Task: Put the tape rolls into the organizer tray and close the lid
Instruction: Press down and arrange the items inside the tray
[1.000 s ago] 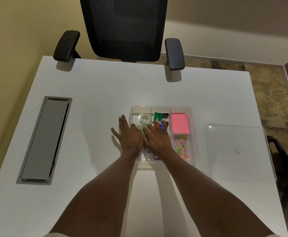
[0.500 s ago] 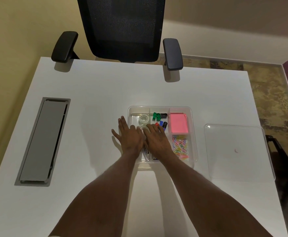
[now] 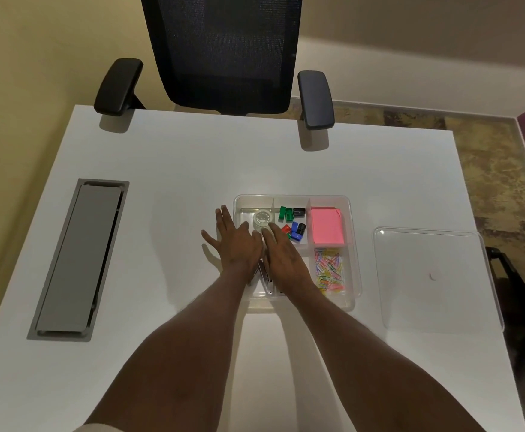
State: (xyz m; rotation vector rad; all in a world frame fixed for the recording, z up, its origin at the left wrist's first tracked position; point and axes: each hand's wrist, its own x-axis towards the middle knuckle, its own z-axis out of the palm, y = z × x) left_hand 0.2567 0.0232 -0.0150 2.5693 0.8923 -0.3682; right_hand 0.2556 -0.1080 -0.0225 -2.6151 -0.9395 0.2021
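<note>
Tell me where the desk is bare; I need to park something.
Free: white desk between grey cable hatch and clear organizer tray, and behind it. Crowded: tray, both hands, clear lid on the right.

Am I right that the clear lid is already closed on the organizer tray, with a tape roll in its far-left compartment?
Not quite. The head view shows the lid lying flat on the table, right of the organizer tray, which is open. The tape roll does sit in the far-left compartment.
</note>
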